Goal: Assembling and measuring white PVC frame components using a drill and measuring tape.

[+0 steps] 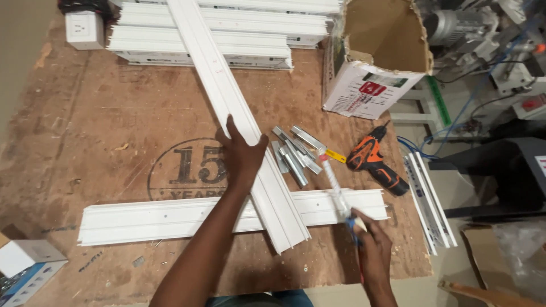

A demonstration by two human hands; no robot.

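Observation:
My left hand (242, 152) presses flat on a long white plastic profile (227, 102) that runs diagonally across the brown board. Its near end lies over a second white profile (165, 216) that lies crosswise near the front edge. My right hand (372, 244) grips a slim white tube-like tool (334, 185) whose far tip is yellow; the tool rests over the right end of the crosswise profile.
Several short grey metal pieces (296, 153) lie beside the diagonal profile. An orange and black cordless drill (375, 162) lies at the right. Stacked white profiles (227, 34) and an open cardboard box (375, 51) stand at the back. Small boxes (23, 261) sit at the front left.

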